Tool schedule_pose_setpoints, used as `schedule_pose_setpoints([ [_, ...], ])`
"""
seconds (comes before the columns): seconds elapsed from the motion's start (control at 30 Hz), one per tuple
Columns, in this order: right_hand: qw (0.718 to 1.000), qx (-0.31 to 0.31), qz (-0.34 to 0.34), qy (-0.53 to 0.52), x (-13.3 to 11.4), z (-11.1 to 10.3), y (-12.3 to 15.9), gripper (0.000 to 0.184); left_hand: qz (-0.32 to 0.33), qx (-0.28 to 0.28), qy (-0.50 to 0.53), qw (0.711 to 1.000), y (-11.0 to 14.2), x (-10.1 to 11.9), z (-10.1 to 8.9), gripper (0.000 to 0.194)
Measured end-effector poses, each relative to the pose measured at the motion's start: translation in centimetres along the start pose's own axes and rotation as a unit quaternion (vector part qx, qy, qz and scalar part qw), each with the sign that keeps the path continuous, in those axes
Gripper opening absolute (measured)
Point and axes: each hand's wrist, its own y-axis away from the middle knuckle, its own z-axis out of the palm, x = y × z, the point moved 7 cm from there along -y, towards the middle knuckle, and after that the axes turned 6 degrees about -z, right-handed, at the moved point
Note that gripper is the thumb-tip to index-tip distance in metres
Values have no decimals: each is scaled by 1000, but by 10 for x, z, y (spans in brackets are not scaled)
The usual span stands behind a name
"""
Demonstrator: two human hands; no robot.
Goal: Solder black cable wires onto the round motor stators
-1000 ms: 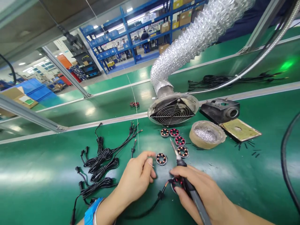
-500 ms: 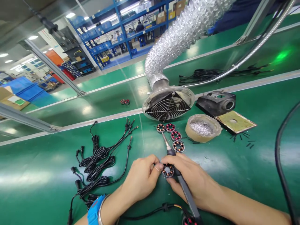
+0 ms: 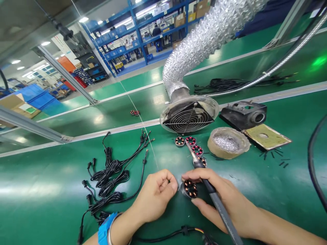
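My left hand is closed in a pinch near the middle of the bench. A thin solder wire runs down from above to it; its tip at the fingers is hard to make out. My right hand grips a soldering iron, its metal tip pointing away from me. The same hand holds a small motor stator with copper windings between thumb and forefinger, tilted, just right of my left fingertips. Beyond the iron lie several more stators, some with red windings, one partly hidden behind the iron.
Coiled black cables lie at left. A round fume extractor with a foil duct hangs beyond the stators. At right are a tub of silvery bits, a black iron stand and a yellow sponge tray.
The stator has turned onto its edge and moved away from my left fingers. My right hand and the iron have shifted right. The wire loop between the hands no longer shows.
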Motion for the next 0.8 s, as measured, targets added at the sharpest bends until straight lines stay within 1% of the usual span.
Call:
schedule_pose_setpoints([
  [0.07, 1000, 5, -9, 5, 0, 1, 0, 42, 19, 2, -69, 997, 6, 4, 2, 14],
  [0.13, 1000, 8, -16, 12, 0, 1, -1, 41, 37, 5, -118, 992, 10, 10, 4, 12],
  [0.23, 1000, 12, -15, 22, 1, 1, -2, 40, 26, 4, -142, 989, 11, 11, 8, 17],
  [0.37, 999, 25, -20, 36, 2, 1, -1, 40, -6, 39, -160, 986, 9, 4, 9, 19],
  [0.43, 998, 31, -28, 47, 1, 1, 1, 40, -14, 41, -154, 987, 9, -1, 11, 17],
  [0.53, 997, 35, -41, 56, -2, 2, 2, 41, -38, 10, -85, 996, 7, -9, 15, 20],
  [0.6, 997, 36, -46, 58, -4, 1, 2, 41, -68, -30, -3, 997, 6, -13, 18, 28],
  [0.67, 997, 35, -45, 60, -5, 0, 1, 40, -90, -64, 74, 991, 4, -14, 19, 38],
  [0.73, 996, 38, -46, 63, -6, -1, -1, 39, -89, -66, 127, 986, 3, -11, 15, 48],
  [0.8, 996, 41, -49, 67, -7, -3, -3, 39, -74, -47, 135, 987, 2, -8, 8, 51],
])
